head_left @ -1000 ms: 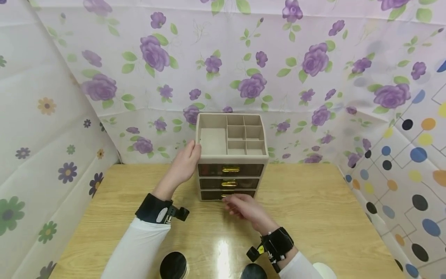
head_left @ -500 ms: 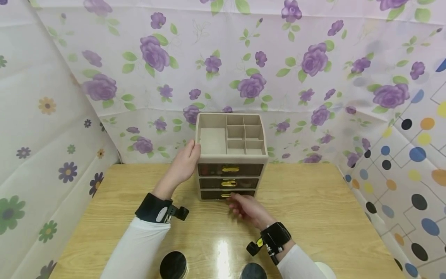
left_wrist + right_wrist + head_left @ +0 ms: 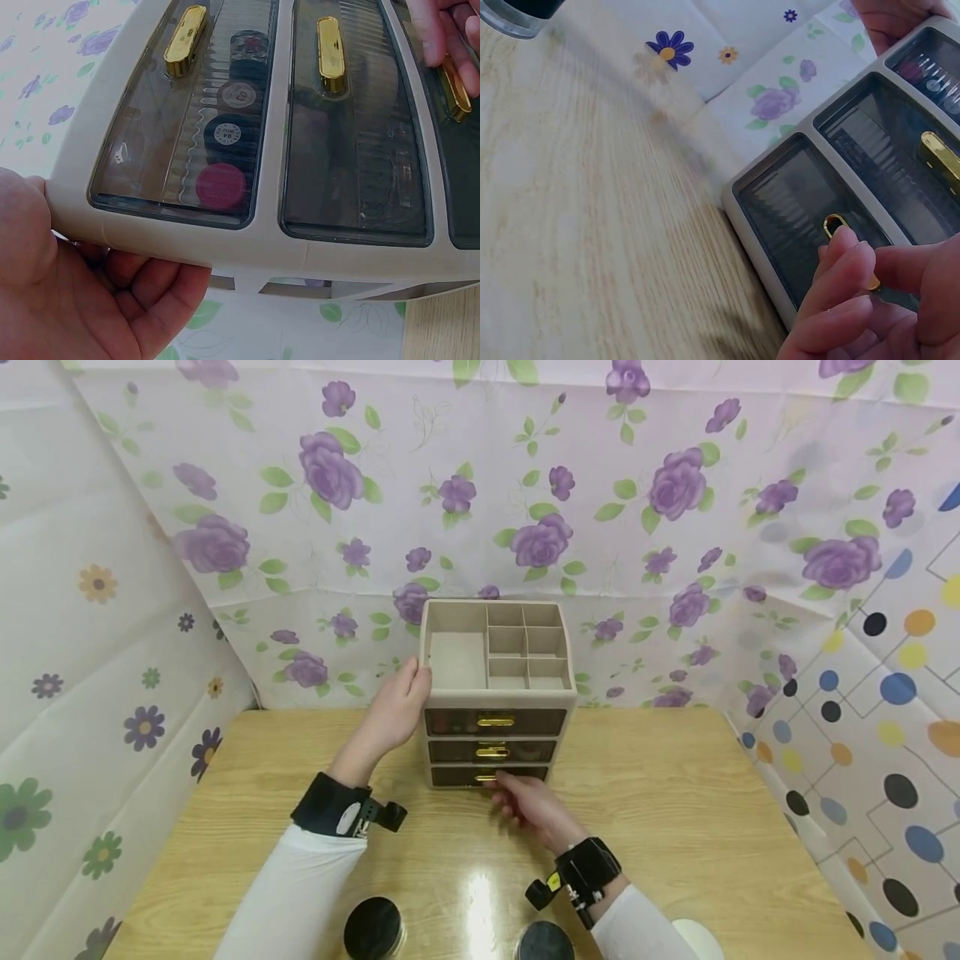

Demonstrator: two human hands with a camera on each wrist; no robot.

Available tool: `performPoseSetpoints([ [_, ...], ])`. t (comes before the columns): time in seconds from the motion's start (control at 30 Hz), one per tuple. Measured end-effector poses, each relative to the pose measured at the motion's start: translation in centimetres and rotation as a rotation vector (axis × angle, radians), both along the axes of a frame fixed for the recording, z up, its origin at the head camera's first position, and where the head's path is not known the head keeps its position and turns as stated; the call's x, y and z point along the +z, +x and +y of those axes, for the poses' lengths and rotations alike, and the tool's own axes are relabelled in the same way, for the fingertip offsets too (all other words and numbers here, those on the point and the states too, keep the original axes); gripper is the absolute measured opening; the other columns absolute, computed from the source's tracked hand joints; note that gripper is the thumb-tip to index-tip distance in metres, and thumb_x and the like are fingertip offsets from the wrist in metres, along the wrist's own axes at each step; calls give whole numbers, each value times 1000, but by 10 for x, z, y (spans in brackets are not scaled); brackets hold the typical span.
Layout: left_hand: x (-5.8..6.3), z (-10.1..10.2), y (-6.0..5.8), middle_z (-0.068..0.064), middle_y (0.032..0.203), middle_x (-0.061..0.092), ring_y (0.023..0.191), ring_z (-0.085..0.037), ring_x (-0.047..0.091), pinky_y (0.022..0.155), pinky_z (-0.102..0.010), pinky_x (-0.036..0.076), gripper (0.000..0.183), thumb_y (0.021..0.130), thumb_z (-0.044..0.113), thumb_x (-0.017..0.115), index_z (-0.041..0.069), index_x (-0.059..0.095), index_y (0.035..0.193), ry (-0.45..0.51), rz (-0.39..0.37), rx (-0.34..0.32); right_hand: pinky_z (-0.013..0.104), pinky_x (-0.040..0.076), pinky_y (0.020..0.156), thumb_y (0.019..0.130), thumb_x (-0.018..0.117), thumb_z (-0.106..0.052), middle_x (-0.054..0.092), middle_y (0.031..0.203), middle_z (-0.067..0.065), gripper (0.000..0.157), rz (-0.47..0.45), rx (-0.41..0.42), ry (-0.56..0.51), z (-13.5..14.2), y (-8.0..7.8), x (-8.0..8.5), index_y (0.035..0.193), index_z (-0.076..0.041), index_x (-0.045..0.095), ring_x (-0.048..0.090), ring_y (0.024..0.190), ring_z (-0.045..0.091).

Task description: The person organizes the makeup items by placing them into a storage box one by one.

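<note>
A beige desktop drawer organizer [image 3: 498,700] stands upright against the back cloth, with an open compartmented top and three dark see-through drawers. My left hand [image 3: 396,708] grips its upper left edge, fingers curled round the side in the left wrist view. At the bottom drawer [image 3: 452,777], my right hand [image 3: 536,808] pinches the gold handle [image 3: 834,223] between thumb and fingers, partly covering it. All three drawers sit closed. Through the top drawer's front, the left wrist view shows a pink round item [image 3: 220,187] and several dark round ones with labels.
Two black-lidded jars, a left jar [image 3: 372,929] and a right jar [image 3: 546,942], stand at the front of the wooden table [image 3: 660,810]. A white round object [image 3: 699,940] lies partly behind the right sleeve. Patterned cloth [image 3: 622,568] encloses the back and sides.
My right hand has shifted slightly right and up, its fingertips now at the right part of the bottom handle. The left hand keeps its grip, and the drawers have not visibly moved.
</note>
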State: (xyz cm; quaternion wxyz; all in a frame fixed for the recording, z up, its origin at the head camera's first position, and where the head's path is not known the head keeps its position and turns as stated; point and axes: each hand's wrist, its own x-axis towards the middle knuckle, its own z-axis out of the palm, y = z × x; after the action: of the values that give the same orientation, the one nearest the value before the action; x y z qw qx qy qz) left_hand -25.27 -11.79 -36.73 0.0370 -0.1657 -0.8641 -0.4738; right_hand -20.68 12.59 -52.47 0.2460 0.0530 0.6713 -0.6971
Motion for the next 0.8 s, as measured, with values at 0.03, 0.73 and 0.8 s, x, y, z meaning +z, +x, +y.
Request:
performPoseSetpoints([
  [0.03, 0, 0, 0, -11, 73, 36, 57, -26, 32, 52, -35, 33, 35, 110, 34, 22, 7, 35, 91, -2, 2, -1, 17, 38, 49, 102, 53, -41, 64, 79, -3, 51, 6, 2, 11, 0, 1, 0, 125, 3, 62, 51, 60, 4],
  [0.73, 0, 0, 2, -11, 74, 38, 59, -26, 35, 54, -36, 34, 36, 110, 35, 22, 7, 35, 91, -25, 6, 14, 15, 35, 42, 98, 59, -42, 66, 77, -2, 45, 37, 57, 142, 8, 37, 3, 112, -2, 71, 54, 54, 4],
  [0.8, 1, 0, 1, -11, 75, 37, 60, -26, 35, 54, -36, 34, 36, 110, 36, 22, 7, 35, 92, -24, 4, 13, 15, 33, 40, 97, 59, -43, 66, 77, -2, 45, 36, 65, 142, 10, 40, 4, 112, -2, 71, 53, 53, 3],
])
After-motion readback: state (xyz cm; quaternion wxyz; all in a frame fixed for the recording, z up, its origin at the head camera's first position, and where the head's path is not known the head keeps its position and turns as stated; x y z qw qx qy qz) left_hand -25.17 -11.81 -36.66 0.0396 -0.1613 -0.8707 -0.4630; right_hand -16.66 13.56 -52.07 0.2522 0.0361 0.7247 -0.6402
